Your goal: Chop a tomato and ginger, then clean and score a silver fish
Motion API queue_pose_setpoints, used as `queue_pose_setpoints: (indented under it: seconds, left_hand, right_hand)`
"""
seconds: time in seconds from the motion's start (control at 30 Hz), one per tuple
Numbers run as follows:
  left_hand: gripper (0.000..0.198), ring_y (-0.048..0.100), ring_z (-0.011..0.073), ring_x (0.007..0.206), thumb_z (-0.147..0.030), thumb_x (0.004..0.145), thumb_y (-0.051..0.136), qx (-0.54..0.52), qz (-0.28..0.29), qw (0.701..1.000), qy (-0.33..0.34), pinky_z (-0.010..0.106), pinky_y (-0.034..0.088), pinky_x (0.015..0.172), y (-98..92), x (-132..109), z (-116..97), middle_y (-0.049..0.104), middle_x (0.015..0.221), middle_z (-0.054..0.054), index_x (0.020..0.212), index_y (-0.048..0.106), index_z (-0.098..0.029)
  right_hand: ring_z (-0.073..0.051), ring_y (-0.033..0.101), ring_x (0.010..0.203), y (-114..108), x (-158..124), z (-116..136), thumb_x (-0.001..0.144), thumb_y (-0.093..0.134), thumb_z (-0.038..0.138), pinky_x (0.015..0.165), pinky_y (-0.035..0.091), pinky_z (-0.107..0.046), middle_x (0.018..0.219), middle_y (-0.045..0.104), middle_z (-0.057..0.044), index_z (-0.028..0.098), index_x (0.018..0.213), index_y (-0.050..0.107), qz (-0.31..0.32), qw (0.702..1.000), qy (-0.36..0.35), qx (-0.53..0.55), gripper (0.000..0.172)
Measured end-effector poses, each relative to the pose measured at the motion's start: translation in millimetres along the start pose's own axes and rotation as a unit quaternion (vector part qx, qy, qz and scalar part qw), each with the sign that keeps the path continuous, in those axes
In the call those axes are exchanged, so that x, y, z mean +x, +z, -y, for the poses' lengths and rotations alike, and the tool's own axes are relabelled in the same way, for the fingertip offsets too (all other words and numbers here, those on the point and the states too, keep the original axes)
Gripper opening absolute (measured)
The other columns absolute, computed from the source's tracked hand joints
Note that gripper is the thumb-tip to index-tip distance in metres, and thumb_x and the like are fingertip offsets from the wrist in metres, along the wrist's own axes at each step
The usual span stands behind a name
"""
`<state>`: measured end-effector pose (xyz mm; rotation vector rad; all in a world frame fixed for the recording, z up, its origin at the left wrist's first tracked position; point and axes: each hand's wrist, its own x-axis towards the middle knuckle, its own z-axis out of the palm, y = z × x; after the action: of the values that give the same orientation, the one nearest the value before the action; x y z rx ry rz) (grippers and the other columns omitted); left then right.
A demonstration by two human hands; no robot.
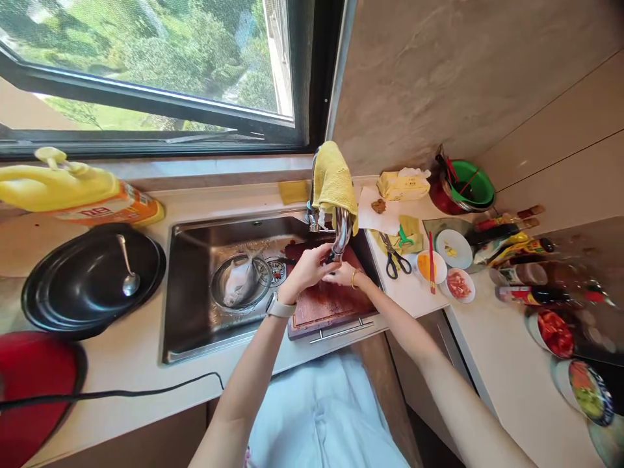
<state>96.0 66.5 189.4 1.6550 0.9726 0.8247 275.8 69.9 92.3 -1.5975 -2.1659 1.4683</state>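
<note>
Faucet spout [343, 227] at the left hand [312, 265], above the cutting board [324, 304]

A single head-worn camera looks forward and steeply down over the sink [188, 279], facing the window [170, 58] at upper left and the wall [424, 84] at upper right. Its wide view spans the counter [502, 370] on both sides. The left hand [312, 266] and right hand [345, 274] show near mid-view, arms [246, 383] entering from below.
</note>
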Motion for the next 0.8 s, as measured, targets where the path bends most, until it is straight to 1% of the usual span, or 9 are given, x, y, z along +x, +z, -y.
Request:
queue_pose_setpoints:
  seconds: [0.1, 0.17, 0.27, 0.33, 0.4, 0.47, 0.53, 0.67, 0.8]
  left_hand:
    - [0.030, 0.059, 0.0142, 0.075, -0.030, 0.078, 0.064, 0.044, -0.012, 0.999, 0.009, 0.022, 0.045, 0.073, 2.4, 1, 7, 0.069, 0.090, 0.003, 0.105, 0.064, -0.017]
    - [0.027, 0.058, 0.0146, 0.072, -0.024, 0.076, 0.064, 0.064, -0.023, 0.998, -0.001, 0.023, 0.044, 0.071, 8.0, 0, 21, 0.068, 0.087, 0.003, 0.102, 0.064, -0.018]
    - [0.019, 0.059, 0.0167, 0.067, -0.015, 0.067, 0.070, 0.079, -0.012, 0.996, -0.049, 0.024, 0.043, 0.071, 27.3, -5, 53, 0.065, 0.075, 0.003, 0.086, 0.065, -0.018]
    - [0.016, 0.058, 0.0175, 0.065, -0.015, 0.063, 0.073, 0.048, 0.009, 0.996, -0.078, 0.025, 0.044, 0.072, 47.6, -8, 72, 0.063, 0.069, 0.002, 0.075, 0.064, -0.019]
    - [0.014, 0.059, 0.0178, 0.068, -0.019, 0.066, 0.071, -0.001, 0.019, 0.997, -0.075, 0.026, 0.044, 0.074, 69.1, -5, 82, 0.065, 0.073, 0.002, 0.078, 0.065, -0.019]
    - [0.016, 0.060, 0.0179, 0.073, -0.022, 0.068, 0.069, -0.043, 0.052, 0.996, -0.055, 0.026, 0.045, 0.076, 85.5, 4, 80, 0.068, 0.080, 0.002, 0.083, 0.066, -0.020]
    - [0.015, 0.060, 0.0181, 0.075, -0.023, 0.068, 0.068, -0.050, 0.078, 0.995, -0.040, 0.025, 0.045, 0.077, 91.9, 18, 74, 0.069, 0.082, 0.003, 0.082, 0.067, -0.020]
    - [0.012, 0.059, 0.0185, 0.073, -0.023, 0.064, 0.068, 0.006, 0.047, 0.998, -0.041, 0.026, 0.044, 0.075, 73.6, 35, 67, 0.068, 0.078, 0.003, 0.075, 0.066, -0.019]
    - [0.015, 0.054, 0.0157, 0.062, -0.020, 0.058, 0.070, 0.078, 0.091, 0.991, -0.052, 0.024, 0.042, 0.065, 31.2, 21, 71, 0.065, 0.069, 0.000, 0.071, 0.065, -0.019]
  right_hand:
    - [-0.016, 0.060, 0.068, -2, -53, -10, 0.080, 0.062, 0.044, 0.067, 0.041, -0.025, 0.069, 0.067, -0.003, 0.016, 0.069, 0.068, 0.006, 0.986, -0.001, -0.168, 0.031]
    - [-0.018, 0.063, 0.073, -1, -90, -16, 0.083, 0.059, 0.045, 0.069, 0.041, -0.025, 0.077, 0.071, -0.005, 0.017, 0.076, 0.070, 0.005, 0.977, 0.023, -0.214, 0.031]
    - [-0.020, 0.065, 0.081, 2, -130, -23, 0.085, 0.057, 0.045, 0.072, 0.042, -0.025, 0.086, 0.072, -0.008, 0.019, 0.084, 0.071, -0.005, 0.967, 0.076, -0.242, 0.030]
    - [-0.021, 0.066, 0.085, 5, -144, -25, 0.086, 0.056, 0.045, 0.073, 0.043, -0.025, 0.090, 0.072, -0.008, 0.020, 0.089, 0.072, -0.018, 0.964, 0.095, -0.247, 0.030]
    - [-0.021, 0.066, 0.086, 7, -153, -25, 0.087, 0.055, 0.046, 0.073, 0.043, -0.025, 0.093, 0.072, -0.008, 0.020, 0.094, 0.071, -0.026, 0.964, 0.104, -0.245, 0.031]
    - [-0.021, 0.066, 0.087, 9, -157, -24, 0.088, 0.055, 0.047, 0.073, 0.043, -0.025, 0.094, 0.072, -0.008, 0.021, 0.097, 0.071, -0.025, 0.964, 0.107, -0.242, 0.032]
    - [-0.021, 0.066, 0.088, 10, -159, -22, 0.087, 0.055, 0.047, 0.074, 0.043, -0.025, 0.095, 0.071, -0.008, 0.022, 0.098, 0.071, -0.023, 0.964, 0.112, -0.241, 0.031]
    - [-0.021, 0.065, 0.088, 10, -158, -21, 0.089, 0.052, 0.047, 0.074, 0.043, -0.025, 0.095, 0.071, -0.008, 0.021, 0.098, 0.071, -0.026, 0.962, 0.119, -0.243, 0.033]
    - [-0.021, 0.066, 0.088, 8, -153, -23, 0.091, 0.048, 0.049, 0.072, 0.044, -0.026, 0.096, 0.071, -0.009, 0.020, 0.100, 0.070, -0.037, 0.961, 0.115, -0.250, 0.037]
